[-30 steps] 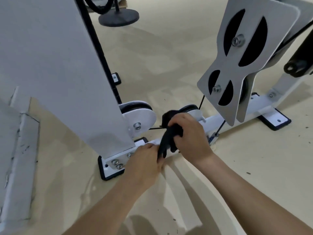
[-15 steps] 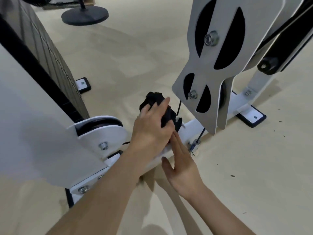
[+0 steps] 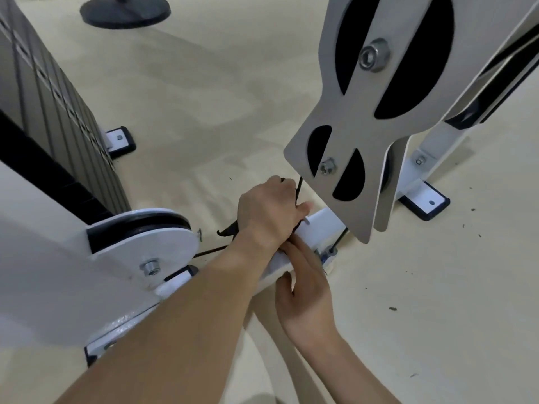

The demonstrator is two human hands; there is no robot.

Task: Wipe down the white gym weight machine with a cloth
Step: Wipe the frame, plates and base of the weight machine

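The white gym weight machine's low base bar (image 3: 323, 224) runs across the floor from a white pulley wheel (image 3: 145, 237) to a footplate at the right. My left hand (image 3: 268, 211) grips a black cloth (image 3: 229, 230) and holds it down on the bar; only a corner of the cloth sticks out under my wrist. My right hand (image 3: 306, 290) lies with straight fingers against the bar's near side, just below the left hand. A thin black cable (image 3: 299, 186) rises right beside my left knuckles.
A large grey pulley plate (image 3: 367, 135) with black cut-outs hangs close above the bar at the right. The dark weight stack (image 3: 52, 112) stands at the left. A black round stand base (image 3: 125, 8) sits far back. Beige floor with dark crumbs (image 3: 392, 309) lies to the right.
The cloth passed from my right hand to my left. My left hand has since pushed it down onto the bar, hiding most of it. My right hand stays flat by the bar.
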